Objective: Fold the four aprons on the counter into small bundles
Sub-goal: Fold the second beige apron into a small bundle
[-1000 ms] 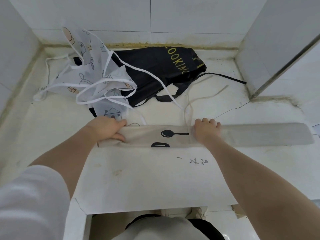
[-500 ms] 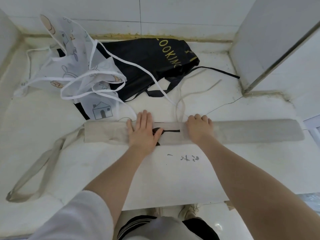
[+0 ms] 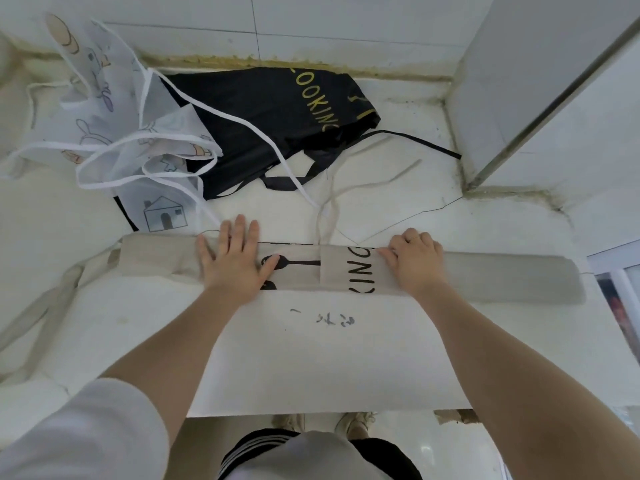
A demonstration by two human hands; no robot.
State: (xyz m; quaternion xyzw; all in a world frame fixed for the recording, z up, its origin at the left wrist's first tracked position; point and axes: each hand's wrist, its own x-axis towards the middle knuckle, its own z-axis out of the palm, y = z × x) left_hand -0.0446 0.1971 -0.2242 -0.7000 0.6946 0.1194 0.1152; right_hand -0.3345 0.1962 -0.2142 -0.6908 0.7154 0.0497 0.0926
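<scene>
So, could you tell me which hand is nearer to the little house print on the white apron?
Left. The left hand lies flat just below-right of the house print; the right hand is far off to its right.

A long folded apron (image 3: 450, 277) lies across the surface (image 3: 329, 358) from left to right, near its middle depth. The left hand (image 3: 233, 261) lies flat on the strip's left part; the right hand (image 3: 417, 263) rests on it right of centre. Beyond the strip, at far left, lies a crumpled apron (image 3: 114, 133), partly on top of another apron (image 3: 263, 112) spread to its right against the far wall (image 3: 311, 19). A loose strap (image 3: 31, 317) trails off the strip's left end towards the near left.
</scene>
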